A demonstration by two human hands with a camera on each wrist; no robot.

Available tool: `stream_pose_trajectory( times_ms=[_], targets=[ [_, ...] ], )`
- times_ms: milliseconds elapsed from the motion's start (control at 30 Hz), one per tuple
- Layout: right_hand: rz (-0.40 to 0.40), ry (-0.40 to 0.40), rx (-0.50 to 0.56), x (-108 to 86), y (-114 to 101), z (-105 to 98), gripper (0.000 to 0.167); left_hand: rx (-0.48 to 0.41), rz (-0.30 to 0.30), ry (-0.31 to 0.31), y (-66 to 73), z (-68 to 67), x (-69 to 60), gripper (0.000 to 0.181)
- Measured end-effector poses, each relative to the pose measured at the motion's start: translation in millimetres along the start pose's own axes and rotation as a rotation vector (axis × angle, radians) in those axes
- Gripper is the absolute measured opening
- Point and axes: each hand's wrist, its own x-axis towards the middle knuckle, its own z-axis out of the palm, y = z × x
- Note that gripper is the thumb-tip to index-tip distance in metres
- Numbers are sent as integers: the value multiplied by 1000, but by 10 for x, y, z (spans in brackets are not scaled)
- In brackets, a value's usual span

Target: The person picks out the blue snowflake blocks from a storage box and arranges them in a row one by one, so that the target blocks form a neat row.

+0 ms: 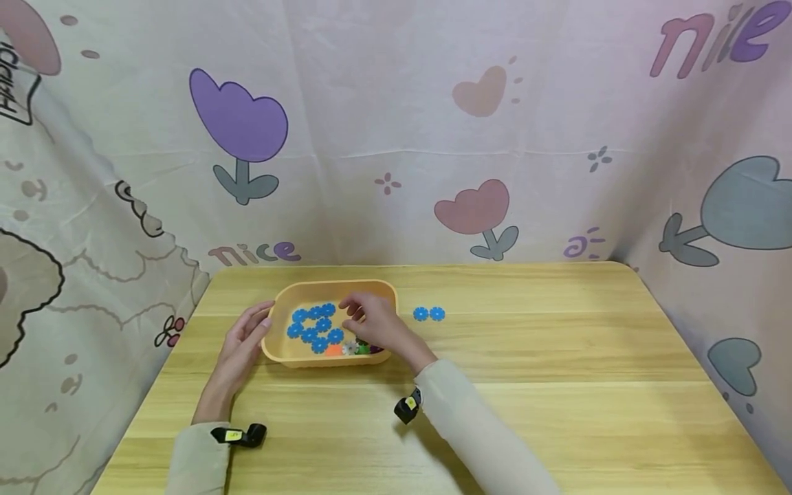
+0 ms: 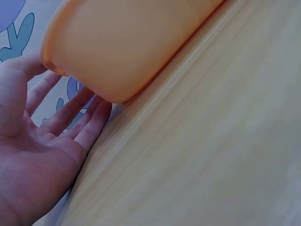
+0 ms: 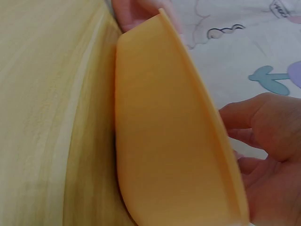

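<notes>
Flower-edged blue discs (image 1: 309,335) inside orange tub (image 1: 334,292), little notches all round. Only head cam shows me those; wrist cams just give me tub's outer wall. Right hand (image 1: 377,323) over tub, thumb and fingers apart. Left hand (image 1: 241,344) touching tub's end, fingers spread. Two more discs (image 1: 437,314) on table (image 1: 557,357).

Left sleeve (image 1: 198,460): plain pale beige, long; at its cuff, a black wrist camera (image 1: 255,435) with a rounded end and yellow label (image 1: 233,435). Right of the left sleeve: a matching right sleeve (image 1: 485,430), its black camera (image 1: 405,410) likewise yellow-labelled.
</notes>
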Motion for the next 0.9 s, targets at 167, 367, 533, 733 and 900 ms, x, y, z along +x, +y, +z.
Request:
stream_pose_trajectory(
  times_ms=[167,367,533,733,900],
  targets=[
    [36,-45,-38,79,23,88,25,-2,0,-4,-6,14,5,48],
    [63,-132,-34,149,42,163,22,10,0,8,6,17,4,47],
    [121,-182,-77,193,47,196,24,13,-7,6,21,46,23,48],
    [157,-223,-116,228,68,258,26,12,-8,9,1,47,30,48],
    [169,-231,-107,245,68,294,24,22,1,12,-6,16,10,47]
  ],
)
